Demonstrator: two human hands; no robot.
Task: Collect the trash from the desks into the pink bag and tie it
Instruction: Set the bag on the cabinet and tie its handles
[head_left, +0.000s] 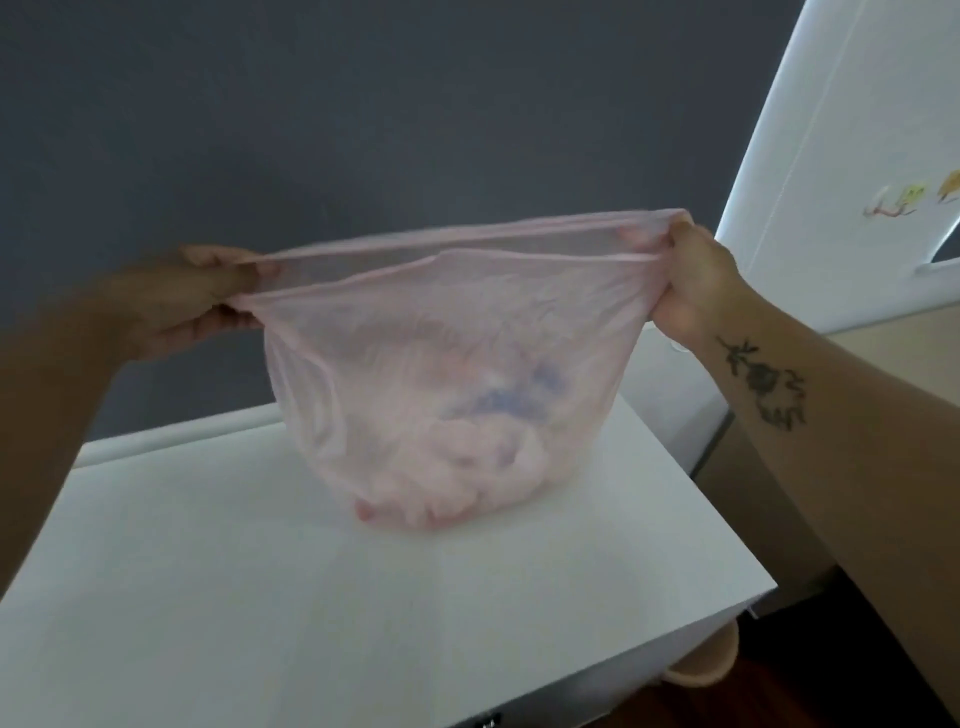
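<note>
A thin, see-through pink bag (441, 374) hangs over the white desk (260, 597), its bottom resting on the desktop. Crumpled trash (467, 483), pale with bluish patches, shows through the plastic at the bottom. My left hand (176, 301) grips the left end of the bag's rim. My right hand (691, 280) grips the right end, fingers curled round the bunched plastic. Between the two hands the rim is pulled wide and taut, and the mouth stands open.
A dark grey wall (363, 130) stands behind the desk. To the right is a white panel (857, 156) with small coloured drawings. The desk's right edge (727, 519) drops to a dark floor, and a beige round object (701, 660) sits below the corner.
</note>
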